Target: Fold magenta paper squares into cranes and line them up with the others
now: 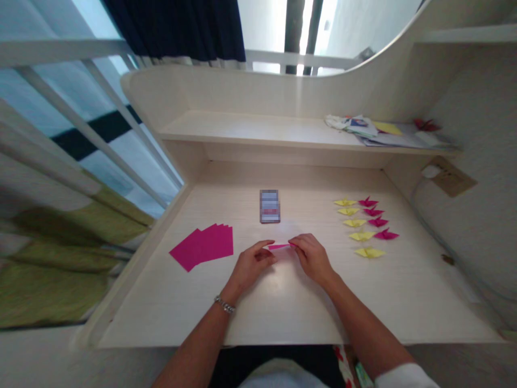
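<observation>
My left hand (250,265) and my right hand (312,257) meet at the middle of the pale wooden desk (283,302). Between their fingertips lies a narrow folded strip of magenta paper (278,247). Both hands pinch it, the left at its left end, the right at its right end. My left wrist wears a metal bracelet (224,305). A fanned stack of magenta paper sheets (204,245) lies flat to the left of my hands.
Several folded yellow paper cranes (357,223) and magenta cranes (377,218) stand in two rows at the right. A small blurred card (270,206) lies beyond my hands. The shelf (250,129) above holds papers (379,132). A wall socket (448,177) is at the far right.
</observation>
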The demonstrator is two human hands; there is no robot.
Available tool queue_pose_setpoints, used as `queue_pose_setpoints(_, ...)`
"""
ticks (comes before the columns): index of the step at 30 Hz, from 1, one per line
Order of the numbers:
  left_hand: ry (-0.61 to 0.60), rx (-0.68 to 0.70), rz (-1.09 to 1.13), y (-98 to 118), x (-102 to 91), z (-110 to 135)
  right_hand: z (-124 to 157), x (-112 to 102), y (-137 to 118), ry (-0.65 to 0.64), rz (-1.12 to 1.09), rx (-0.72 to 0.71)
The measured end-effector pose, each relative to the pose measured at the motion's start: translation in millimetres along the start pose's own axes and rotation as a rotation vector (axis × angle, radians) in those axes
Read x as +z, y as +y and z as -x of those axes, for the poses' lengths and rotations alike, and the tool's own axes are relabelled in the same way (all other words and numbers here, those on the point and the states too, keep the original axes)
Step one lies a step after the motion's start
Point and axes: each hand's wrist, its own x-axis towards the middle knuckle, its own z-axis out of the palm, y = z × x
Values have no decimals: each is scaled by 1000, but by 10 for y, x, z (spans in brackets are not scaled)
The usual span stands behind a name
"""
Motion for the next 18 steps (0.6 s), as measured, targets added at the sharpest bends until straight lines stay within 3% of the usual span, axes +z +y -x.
queue_pose_setpoints(5,104,57,55,9,-16,-278,-126,19,27,18,-69,-9)
queue_pose_setpoints(9,206,101,93,22,-45,-453,-239,73,165,137,-241,202)
queue_pose_setpoints(14,161,78,167,16,-37,-591,-381,198,337,115,-616,454)
queue_pose_setpoints(18,192,15,166,-77,-24,-639,-420,327,394,181,-708,551)
